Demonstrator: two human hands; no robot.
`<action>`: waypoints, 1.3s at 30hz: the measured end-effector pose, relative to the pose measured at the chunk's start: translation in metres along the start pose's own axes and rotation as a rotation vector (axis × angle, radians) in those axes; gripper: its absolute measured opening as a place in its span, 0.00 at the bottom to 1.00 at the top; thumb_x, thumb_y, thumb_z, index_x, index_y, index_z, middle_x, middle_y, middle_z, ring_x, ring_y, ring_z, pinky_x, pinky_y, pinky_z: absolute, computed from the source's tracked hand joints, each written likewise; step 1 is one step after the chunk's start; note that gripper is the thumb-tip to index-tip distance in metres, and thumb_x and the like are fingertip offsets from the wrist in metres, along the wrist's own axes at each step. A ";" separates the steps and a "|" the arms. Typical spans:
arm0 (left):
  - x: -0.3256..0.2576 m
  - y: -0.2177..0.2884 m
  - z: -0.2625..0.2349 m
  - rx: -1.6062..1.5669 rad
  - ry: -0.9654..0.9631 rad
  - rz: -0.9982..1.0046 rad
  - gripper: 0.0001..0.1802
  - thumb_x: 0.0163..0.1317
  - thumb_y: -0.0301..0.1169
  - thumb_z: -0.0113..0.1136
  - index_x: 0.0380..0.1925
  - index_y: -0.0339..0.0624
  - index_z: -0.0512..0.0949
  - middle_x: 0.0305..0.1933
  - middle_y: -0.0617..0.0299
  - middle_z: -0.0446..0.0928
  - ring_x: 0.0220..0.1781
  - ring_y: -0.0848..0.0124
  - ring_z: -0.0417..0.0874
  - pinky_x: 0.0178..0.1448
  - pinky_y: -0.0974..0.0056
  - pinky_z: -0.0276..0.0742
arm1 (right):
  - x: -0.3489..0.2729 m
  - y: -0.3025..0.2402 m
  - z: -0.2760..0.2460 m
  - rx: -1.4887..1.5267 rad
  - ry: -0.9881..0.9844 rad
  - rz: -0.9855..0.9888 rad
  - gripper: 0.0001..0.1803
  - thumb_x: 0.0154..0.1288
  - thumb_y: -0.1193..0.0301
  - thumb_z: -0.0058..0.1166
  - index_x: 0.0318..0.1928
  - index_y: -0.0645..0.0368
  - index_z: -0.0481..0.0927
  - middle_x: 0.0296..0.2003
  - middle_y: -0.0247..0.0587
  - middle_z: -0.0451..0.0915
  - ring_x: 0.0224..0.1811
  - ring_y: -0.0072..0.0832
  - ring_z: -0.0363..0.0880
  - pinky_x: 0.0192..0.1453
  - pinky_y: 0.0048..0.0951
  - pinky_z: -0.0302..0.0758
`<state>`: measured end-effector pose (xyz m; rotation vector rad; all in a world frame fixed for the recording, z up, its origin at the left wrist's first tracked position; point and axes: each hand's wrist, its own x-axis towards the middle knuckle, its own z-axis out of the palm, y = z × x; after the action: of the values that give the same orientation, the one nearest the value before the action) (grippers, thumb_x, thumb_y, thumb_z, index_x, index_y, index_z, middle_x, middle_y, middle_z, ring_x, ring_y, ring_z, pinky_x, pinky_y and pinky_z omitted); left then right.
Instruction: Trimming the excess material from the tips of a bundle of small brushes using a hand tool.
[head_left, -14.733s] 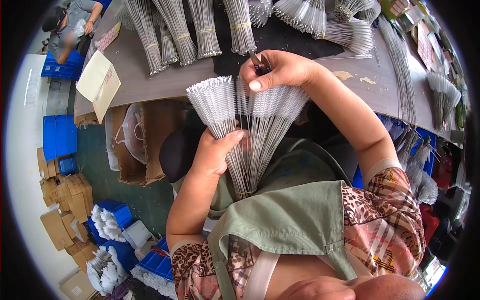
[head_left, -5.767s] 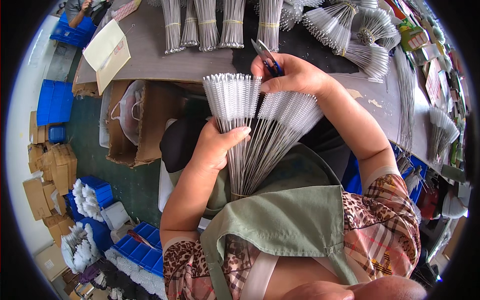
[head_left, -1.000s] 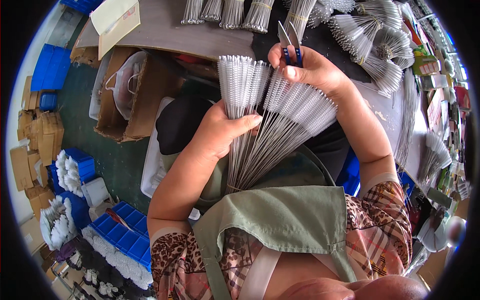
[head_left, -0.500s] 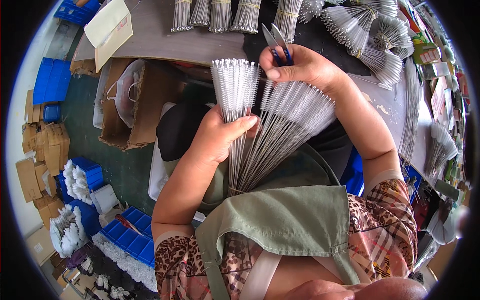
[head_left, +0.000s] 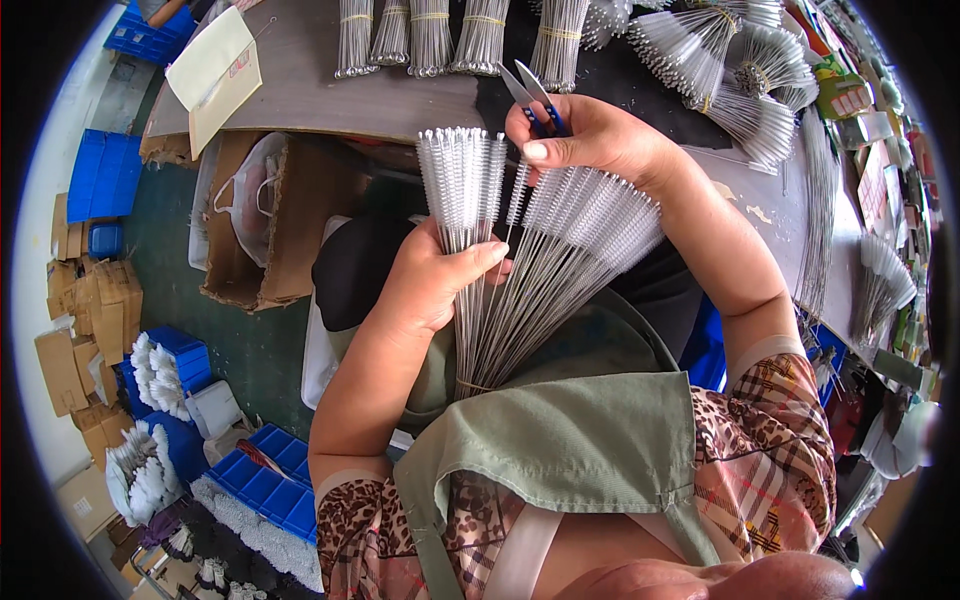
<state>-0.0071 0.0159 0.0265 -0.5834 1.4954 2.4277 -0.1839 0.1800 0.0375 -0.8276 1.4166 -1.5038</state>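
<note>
My left hand (head_left: 440,270) is wrapped around the wire stems of a cluster of slim white-bristled tube brushes (head_left: 461,185), their tips upward. A second, fanned-out group of the same brushes (head_left: 590,215) spreads to its right, and a band near my apron gathers the stems of both. Between the groups one single brush (head_left: 518,195) stands apart, its tip at the fingers of my right hand (head_left: 575,135). That hand is closed on small blue-handled scissors (head_left: 537,98), the blades slightly parted and pointing up and left, away from the bristles.
Banded bundles of wire stems (head_left: 480,38) lie along the far table (head_left: 310,80). More white brushes (head_left: 740,70) are heaped at the far right. An open cardboard box (head_left: 285,220) stands below the table edge; blue bins (head_left: 265,480) and cartons (head_left: 110,310) fill the left side.
My right hand has shifted slightly left and down with the scissors. One brush now stands separate between the two groups. My left hand keeps its hold on the cluster.
</note>
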 end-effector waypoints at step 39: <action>-0.006 0.004 -0.007 -0.019 0.013 0.033 0.16 0.50 0.24 0.64 0.39 0.33 0.74 0.35 0.58 0.78 0.32 0.69 0.81 0.38 0.66 0.79 | -0.004 -0.006 0.012 0.051 0.073 0.022 0.10 0.52 0.76 0.62 0.31 0.55 0.72 0.28 0.26 0.75 0.35 0.17 0.75 0.46 0.19 0.69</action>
<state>-0.0016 0.0082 0.0298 -0.5842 1.5010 2.4700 -0.1720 0.1789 0.0454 -0.7303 1.4301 -1.5607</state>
